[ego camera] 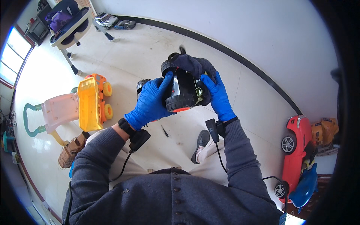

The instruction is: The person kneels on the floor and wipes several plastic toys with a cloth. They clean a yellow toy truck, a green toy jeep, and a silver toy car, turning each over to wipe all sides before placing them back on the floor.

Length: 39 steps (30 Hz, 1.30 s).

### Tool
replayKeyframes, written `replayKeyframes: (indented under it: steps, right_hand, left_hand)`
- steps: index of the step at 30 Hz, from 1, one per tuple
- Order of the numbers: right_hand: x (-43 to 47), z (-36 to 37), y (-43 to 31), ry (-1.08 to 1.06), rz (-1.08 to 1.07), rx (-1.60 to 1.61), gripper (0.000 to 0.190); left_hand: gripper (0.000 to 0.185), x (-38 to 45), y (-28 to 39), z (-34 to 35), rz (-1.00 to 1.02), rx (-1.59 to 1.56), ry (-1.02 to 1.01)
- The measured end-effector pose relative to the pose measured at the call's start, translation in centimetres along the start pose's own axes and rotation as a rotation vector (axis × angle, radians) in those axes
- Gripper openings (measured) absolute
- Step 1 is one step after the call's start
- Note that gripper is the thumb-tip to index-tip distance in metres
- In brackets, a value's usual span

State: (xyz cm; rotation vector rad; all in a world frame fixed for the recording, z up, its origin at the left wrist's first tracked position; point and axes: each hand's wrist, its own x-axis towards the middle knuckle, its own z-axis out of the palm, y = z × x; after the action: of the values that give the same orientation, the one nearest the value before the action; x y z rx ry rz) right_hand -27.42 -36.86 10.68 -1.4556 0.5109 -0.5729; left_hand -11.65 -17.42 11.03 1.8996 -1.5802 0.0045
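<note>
A toy vehicle (pixel 184 84) with chunky black tyres and a red-orange hub is held up in front of me, tilted. My left hand (pixel 153 97), in a blue glove, grips it between the near wheel and the upper wheel, thumb on its body. A dark cloth (pixel 194 65) drapes over its upper right side. In its own blue glove, my right hand (pixel 218 92) presses this cloth against the toy's yellow-green trimmed end. The gloves and cloth hide part of the toy. Below, a small dark pointed tool (pixel 165 132) lies on the floor.
A yellow toy dump truck (pixel 90 105) and a pink plastic toy seat with green handle (pixel 60 111) stand left. At upper left is a high chair (pixel 73 31) near two toy cars (pixel 125 24). Right stands a large red toy car (pixel 295 157), beside a blue toy (pixel 303 185).
</note>
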Motion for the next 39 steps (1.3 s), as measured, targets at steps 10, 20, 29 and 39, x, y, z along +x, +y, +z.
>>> replayKeyframes:
  steps: [10,20,29,39]
  right_hand:
    - [1.3,-2.2,-0.6,0.189,-0.001,0.244,0.049]
    - [2.3,-8.3,3.2,-0.147,0.129,0.848,0.045]
    - [0.5,-5.6,2.0,-0.096,0.170,0.581,0.054]
    - [1.4,-3.7,1.9,0.065,-0.482,-0.576,0.048]
  left_hand:
    - [0.098,0.6,0.0,-0.5,0.175,-0.026,0.107]
    - [0.047,-0.5,-2.8,-2.9,-0.715,-1.123,0.032]
    - [0.043,-0.7,-2.7,-2.5,-0.668,-1.217,0.079]
    - [0.040,-0.4,-1.7,-1.7,-0.690,-1.231,-0.045]
